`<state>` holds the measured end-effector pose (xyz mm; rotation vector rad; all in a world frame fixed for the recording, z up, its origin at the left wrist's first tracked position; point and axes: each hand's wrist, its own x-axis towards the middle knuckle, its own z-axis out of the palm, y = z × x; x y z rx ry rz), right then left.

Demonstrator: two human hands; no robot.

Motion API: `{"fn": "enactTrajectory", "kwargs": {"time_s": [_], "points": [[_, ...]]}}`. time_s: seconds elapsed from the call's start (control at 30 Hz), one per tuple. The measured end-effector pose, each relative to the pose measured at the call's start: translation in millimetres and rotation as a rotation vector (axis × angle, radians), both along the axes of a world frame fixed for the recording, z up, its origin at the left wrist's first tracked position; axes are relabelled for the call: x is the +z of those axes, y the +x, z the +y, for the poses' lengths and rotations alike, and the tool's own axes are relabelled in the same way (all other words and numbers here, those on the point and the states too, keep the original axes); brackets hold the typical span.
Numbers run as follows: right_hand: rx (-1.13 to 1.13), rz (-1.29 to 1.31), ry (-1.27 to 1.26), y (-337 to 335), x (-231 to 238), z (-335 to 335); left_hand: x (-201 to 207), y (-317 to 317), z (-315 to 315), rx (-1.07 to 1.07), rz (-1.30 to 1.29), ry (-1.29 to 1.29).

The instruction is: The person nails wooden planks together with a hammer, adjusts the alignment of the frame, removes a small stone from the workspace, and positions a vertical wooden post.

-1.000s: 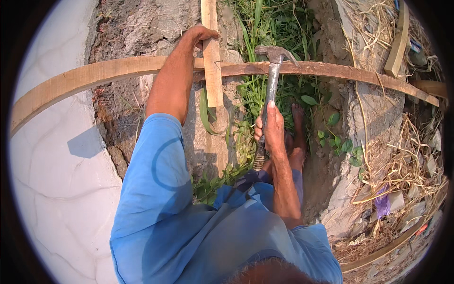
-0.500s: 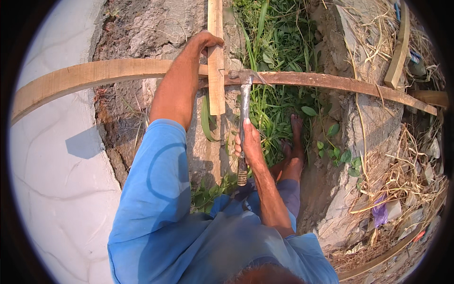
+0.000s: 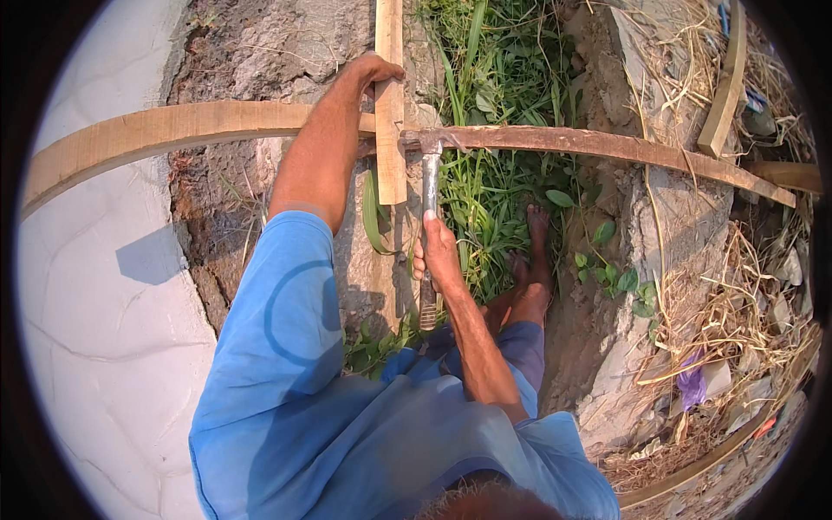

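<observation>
Grasping the board (image 3: 392,165), the left hand (image 3: 378,68) has its grip closed; the board crosses over the beam (image 3: 555,139). The right hand (image 3: 444,251) has its grip clenched around the hammer (image 3: 431,178), whose head is just beside the board; whether it touches the beam, I cannot tell.

A board (image 3: 392,169) lies across a beam (image 3: 555,139), left of the hammer (image 3: 431,179) and grass (image 3: 490,221).

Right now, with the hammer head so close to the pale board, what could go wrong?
The hammer might glance into the left hand, which grips the pale board nearby. If the right hand loosens, the hammer could drop near a bare foot.
</observation>
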<state>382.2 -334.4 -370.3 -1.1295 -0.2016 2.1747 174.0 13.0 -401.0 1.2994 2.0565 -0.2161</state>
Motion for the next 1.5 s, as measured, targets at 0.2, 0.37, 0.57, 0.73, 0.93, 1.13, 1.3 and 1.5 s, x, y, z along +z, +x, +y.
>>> {"fn": "enactTrajectory", "kwargs": {"time_s": [0.2, 0.37, 0.57, 0.73, 0.93, 1.13, 1.3, 1.5], "points": [[-0.763, -0.236, 0.296, 166.5, 110.0, 93.8, 13.2, -27.7, 21.8, 0.03, 0.03, 0.019], [-1.493, 0.028, 0.695, 188.6, 76.4, 105.8, 24.7, -17.8, 14.8, 0.018, 0.061, -0.014], [-0.149, 0.077, -0.017, -10.7, 25.7, 46.2, 28.4, 2.9, 24.9, -0.067, 0.04, 0.124], [-0.663, -0.235, 0.227, 145.0, 90.2, 60.4, 22.5, -23.4, 0.9, 0.046, 0.066, 0.007], [-1.4, 0.011, 0.397, 121.2, 73.0, 91.0, 23.4, -25.0, 19.9, 0.052, 0.021, -0.019], [-0.053, -0.028, 0.047, 17.6, 29.0, 34.1, 33.7, -17.6, 19.1, 0.032, 0.048, 0.048], [-0.759, -0.141, 0.298, 166.1, 107.0, 92.7, 41.5, -16.3, -2.2, 0.092, 0.028, 0.009], [-0.95, 0.045, 0.186, 7.2, 65.3, 66.4, 37.7, -23.5, 23.8, 0.035, -0.003, 0.066]]}}
